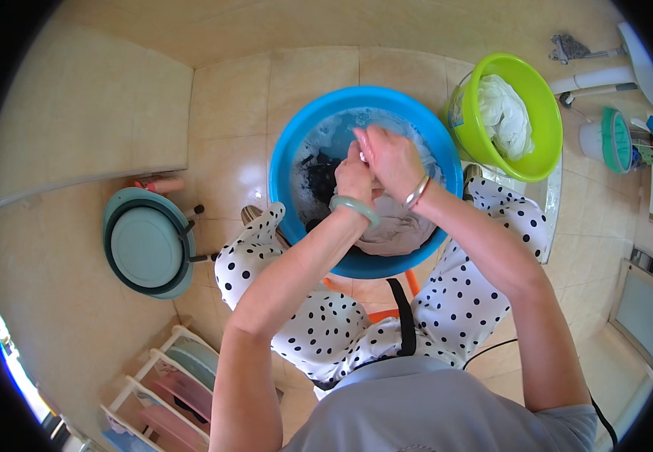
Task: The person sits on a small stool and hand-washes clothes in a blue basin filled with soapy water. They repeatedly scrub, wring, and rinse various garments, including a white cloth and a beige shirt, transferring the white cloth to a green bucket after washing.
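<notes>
- Beige tiled floor (228, 98) all round; person sits w/ a blue plastic basin (285, 162) between the knees, seen from above.
- Right hand (390, 158): fingers curled shut, pinching a small pale bit of wet cloth (362, 156) over the basin; silver bangle (417, 192) at the wrist.
- Left hand (355, 179): closed into a fist, pressed against the right hand from below-left; can't tell exactly what its fingertips grip, they're hidden behind the right hand. Pale green jade-like bangle (355, 209) on the wrist.
- Under the hands, inside the basin: soapy water, dark garment (319, 181) on the left side, pale grey-pink garment (394, 230) at the near side.
- Knees in white trousers w/ black dots (319, 324) either side of the basin.
- Lime-green basin (545, 113) just right of the blue one, tilted, holding a white cloth bundle (506, 113).
- Teal round tub (146, 245) on the floor, well to the left.
- White rack (168, 384) w/ more basins, lower left.
</notes>
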